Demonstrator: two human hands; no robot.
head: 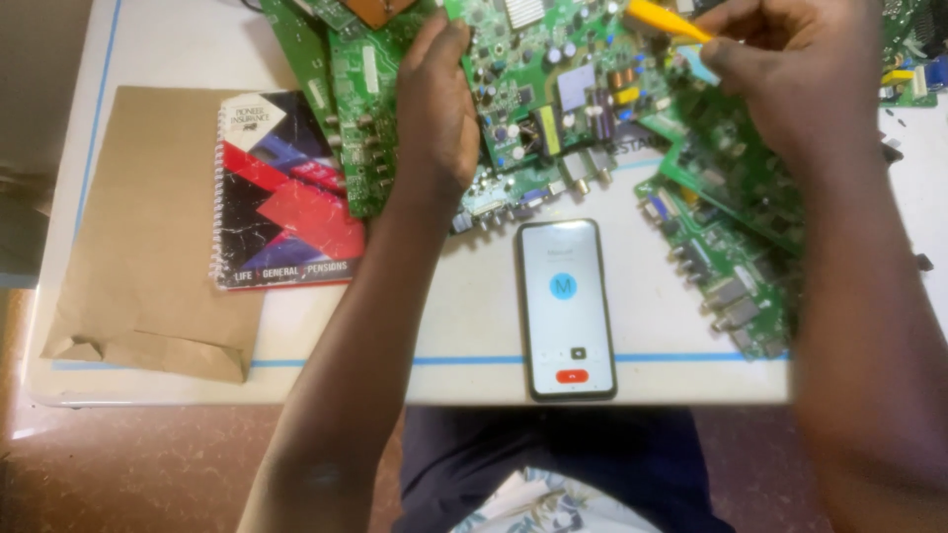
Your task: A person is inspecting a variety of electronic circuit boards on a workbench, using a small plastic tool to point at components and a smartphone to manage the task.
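Note:
My left hand [434,104] grips the left edge of a green circuit board [558,94] that lies tilted on top of other boards at the table's far side. My right hand [785,74] pinches a yellow-handled tool [664,20] whose tip points at the upper part of that board. The board carries a grey chip, small capacitors and a row of connectors along its near edge.
More green circuit boards lie at left [346,118] and right [736,247]. A smartphone [566,308] with a lit screen lies near the table's front edge. A spiral notebook [281,192] rests on a brown envelope [138,247] at left. White table [464,326].

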